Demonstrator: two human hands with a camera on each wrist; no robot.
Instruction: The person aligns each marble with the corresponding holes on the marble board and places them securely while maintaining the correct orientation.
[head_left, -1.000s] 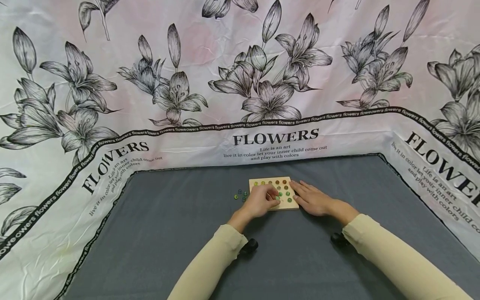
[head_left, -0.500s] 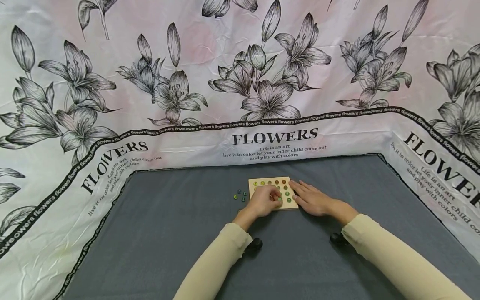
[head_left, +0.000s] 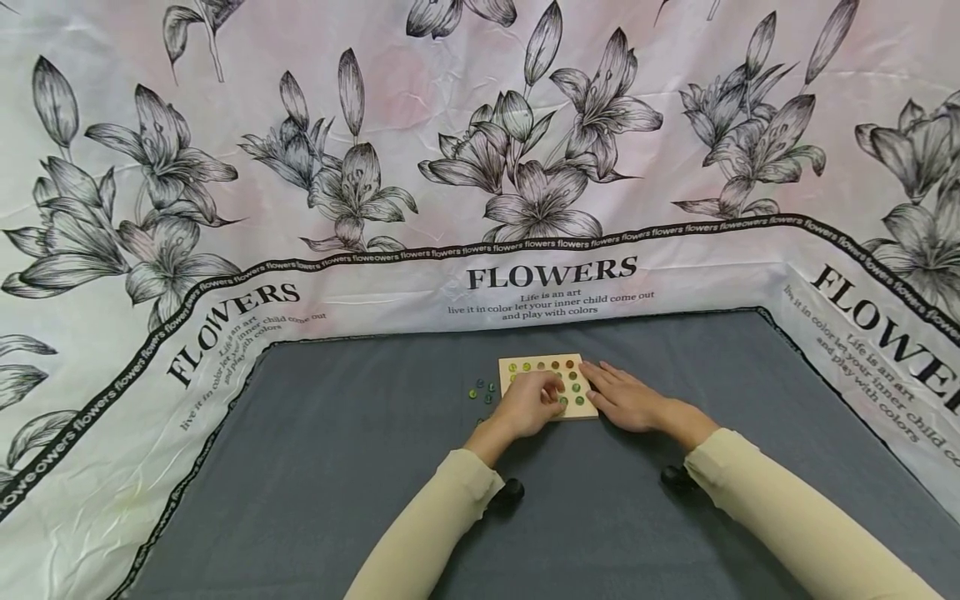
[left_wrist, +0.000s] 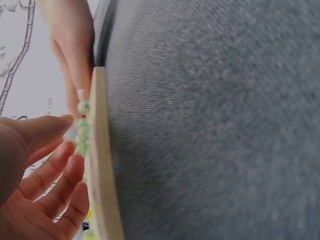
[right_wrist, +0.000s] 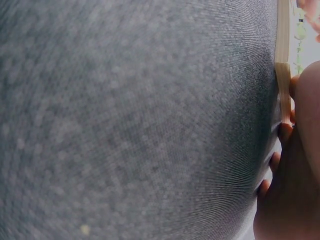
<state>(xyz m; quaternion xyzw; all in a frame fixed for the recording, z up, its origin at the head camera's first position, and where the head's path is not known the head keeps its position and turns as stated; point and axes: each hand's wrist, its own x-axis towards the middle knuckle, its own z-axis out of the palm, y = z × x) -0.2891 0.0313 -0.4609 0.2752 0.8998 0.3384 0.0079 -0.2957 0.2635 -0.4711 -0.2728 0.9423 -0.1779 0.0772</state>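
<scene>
A pale wooden board (head_left: 577,414) with rows of holes holds yellow, brown and green marbles. My left hand (head_left: 528,404) hovers over its left and middle part, fingers loosely curved, hiding several holes. Thumb and fingers stand apart in the left wrist view, with nothing between them, beside a line of green marbles (left_wrist: 83,107). A green marble (head_left: 563,402) sits in the front row right by the left fingertips. My right hand (head_left: 630,400) lies flat with straight fingers against the board's right edge. The right wrist view shows those fingers along the board's side (right_wrist: 283,45).
Several loose dark and green marbles (head_left: 489,398) lie on the grey cloth (head_left: 337,467) left of the board. Behind the table hangs a white flower-printed curtain (head_left: 555,283). A black wrist device (head_left: 510,492) sits under the left cuff.
My left hand has moved a little right over the board and its fingers have parted from a green marble, now in the front row. The right hand has stayed in place.
</scene>
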